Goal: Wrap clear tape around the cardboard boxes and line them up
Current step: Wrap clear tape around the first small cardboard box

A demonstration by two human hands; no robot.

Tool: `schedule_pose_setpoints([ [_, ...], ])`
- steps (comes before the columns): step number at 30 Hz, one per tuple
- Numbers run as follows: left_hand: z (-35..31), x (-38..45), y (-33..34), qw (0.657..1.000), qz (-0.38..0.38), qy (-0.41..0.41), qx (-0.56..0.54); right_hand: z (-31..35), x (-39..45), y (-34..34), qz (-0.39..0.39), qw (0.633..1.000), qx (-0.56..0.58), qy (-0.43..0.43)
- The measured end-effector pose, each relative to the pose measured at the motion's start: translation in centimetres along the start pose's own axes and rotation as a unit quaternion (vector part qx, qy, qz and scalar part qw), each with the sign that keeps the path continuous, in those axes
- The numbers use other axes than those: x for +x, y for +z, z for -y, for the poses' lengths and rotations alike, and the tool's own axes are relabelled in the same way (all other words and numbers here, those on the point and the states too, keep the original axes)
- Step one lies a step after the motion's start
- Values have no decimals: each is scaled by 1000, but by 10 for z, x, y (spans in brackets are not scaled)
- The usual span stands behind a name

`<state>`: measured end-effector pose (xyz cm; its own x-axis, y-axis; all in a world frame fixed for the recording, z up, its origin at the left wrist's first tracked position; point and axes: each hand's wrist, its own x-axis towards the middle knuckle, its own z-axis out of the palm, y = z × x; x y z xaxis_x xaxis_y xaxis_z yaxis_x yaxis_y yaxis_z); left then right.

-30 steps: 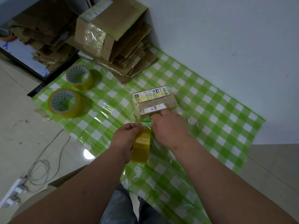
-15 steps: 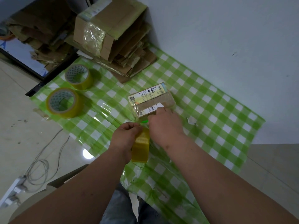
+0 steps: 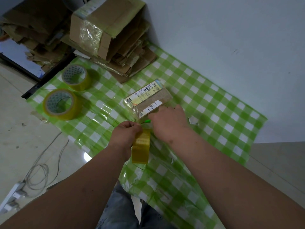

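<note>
A small flat cardboard box (image 3: pixel 147 97) with shipping labels lies on the green checked cloth (image 3: pixel 214 104), partly covered in clear tape. My left hand (image 3: pixel 126 135) grips a yellowish tape roll (image 3: pixel 141 148) held on edge just below the box, and a strip of tape runs from the roll up to the box's near corner. My right hand (image 3: pixel 168 122) is curled round a thin green tool (image 3: pixel 146 121) whose tip points at the tape strip, and its fingers touch the box's near edge.
Two more tape rolls (image 3: pixel 61 104) (image 3: pixel 76 77) lie on the cloth at the left. A larger cardboard box (image 3: pixel 105 25) sits on flattened cardboard (image 3: pixel 132 63) against the wall. Cables (image 3: pixel 39 172) lie on the floor at the lower left.
The small box has turned and shifted a little to the left and away. My right hand moved with it; the left hand and its roll stayed almost still.
</note>
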<state>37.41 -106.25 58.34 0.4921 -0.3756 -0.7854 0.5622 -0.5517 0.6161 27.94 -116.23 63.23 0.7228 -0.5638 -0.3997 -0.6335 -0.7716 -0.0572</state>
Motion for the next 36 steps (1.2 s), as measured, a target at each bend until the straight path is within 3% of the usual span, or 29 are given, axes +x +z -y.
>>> schedule_pose_setpoints([
  [8,-2,0,-1,1000,-1,6,-3,-12,-5,0,-4,1000,8,2],
  [15,-3,1,-5,1000,-7,2,-16,-36,-6,8,-2,998,19,59],
  [23,-3,-1,-3,1000,10,-10,4,-36,-8,42,103,971,162,144],
  [28,-3,-1,-3,1000,20,-11,15,-31,-12,65,52,967,170,185],
  [31,-3,-2,-2,1000,24,-11,15,-18,-10,56,-2,926,307,222],
  [34,-3,-3,-1,999,29,-8,16,-1,-8,42,45,835,504,213],
  [36,-3,-5,-1,999,34,-5,13,8,-8,37,70,795,567,204],
])
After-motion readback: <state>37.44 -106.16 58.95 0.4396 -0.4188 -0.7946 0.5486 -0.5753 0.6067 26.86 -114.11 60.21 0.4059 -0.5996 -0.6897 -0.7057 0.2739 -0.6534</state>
